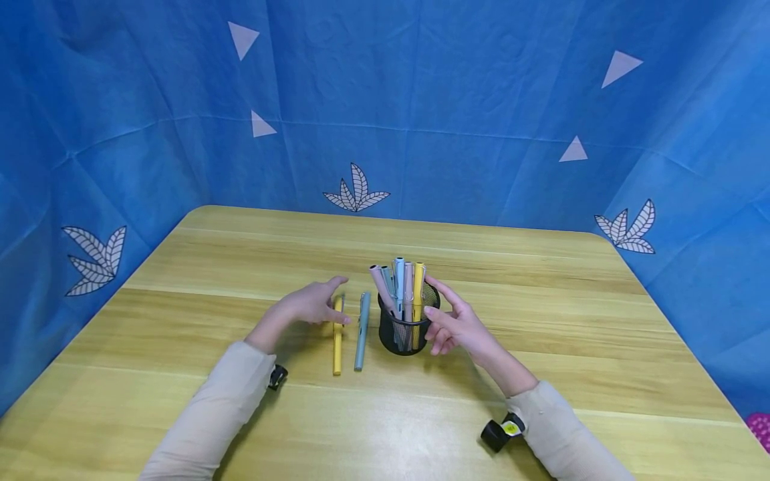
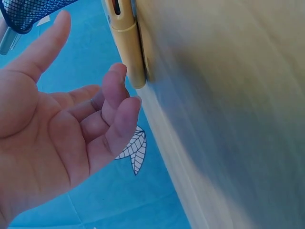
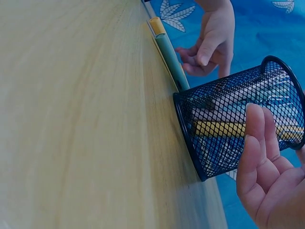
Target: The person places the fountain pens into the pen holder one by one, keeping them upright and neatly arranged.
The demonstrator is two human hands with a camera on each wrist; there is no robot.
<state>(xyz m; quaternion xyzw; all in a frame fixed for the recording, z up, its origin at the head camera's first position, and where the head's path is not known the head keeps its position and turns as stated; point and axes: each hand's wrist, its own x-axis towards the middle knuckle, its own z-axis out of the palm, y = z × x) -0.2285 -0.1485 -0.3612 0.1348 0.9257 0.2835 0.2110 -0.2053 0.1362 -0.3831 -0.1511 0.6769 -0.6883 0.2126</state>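
A black mesh pen holder (image 1: 394,337) stands upright on the table, with several pens in it, among them a yellow pen (image 1: 418,284), a light blue pen (image 1: 399,274) and a lilac pen (image 1: 382,287). At its right side is my right hand (image 1: 460,327), index finger and thumb by the rim; the right wrist view shows loosely bent fingers against the mesh. My left hand (image 1: 309,304) hovers over a yellow pen (image 1: 337,347) lying on the table, thumb and index spread apart and nothing gripped. Between that pen and the holder lies a teal pen (image 1: 362,331).
The wooden table (image 1: 541,300) extends around both hands. Behind it and along its sides hangs a blue cloth (image 1: 457,100) with white triangles and leaf prints. A pink dotted thing (image 1: 759,427) shows at the far right edge.
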